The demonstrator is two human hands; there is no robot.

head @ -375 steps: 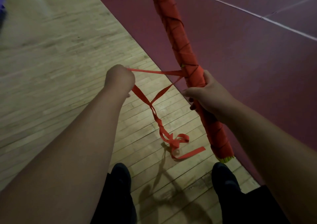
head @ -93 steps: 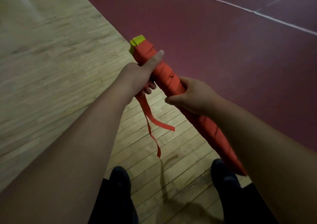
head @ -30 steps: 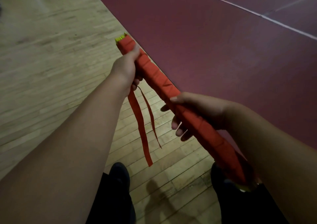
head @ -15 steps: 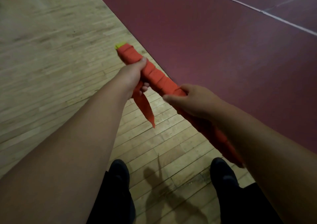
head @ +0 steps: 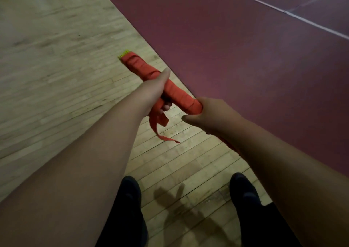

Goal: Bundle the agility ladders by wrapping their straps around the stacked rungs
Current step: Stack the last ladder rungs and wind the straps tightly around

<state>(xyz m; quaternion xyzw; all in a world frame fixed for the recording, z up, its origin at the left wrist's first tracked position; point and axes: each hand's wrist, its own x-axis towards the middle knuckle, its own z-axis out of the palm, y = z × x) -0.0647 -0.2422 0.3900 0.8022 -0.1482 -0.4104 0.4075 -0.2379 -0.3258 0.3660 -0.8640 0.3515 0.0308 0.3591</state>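
Diagonally: bundle [head: 175,95] axis points far-left (yellow tip [head: 123,54] away); left hand [head: 153,91], right hand [head: 213,114] grip it.

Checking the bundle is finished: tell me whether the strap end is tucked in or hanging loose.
Hanging loose. A short strap tail dangles below the left hand, which grips the wrapped bundle.

Just the one camera here: head-worn, wide-angle, tilted forward and down. It sits close. Both forearms run in from the bottom corners, with the left hand [head: 154,90] and right hand [head: 213,114] gripping the ladder bundle [head: 179,97] mid-frame. Shoes [head: 130,193] are at the bottom edge, wood floor [head: 56,67] beyond.
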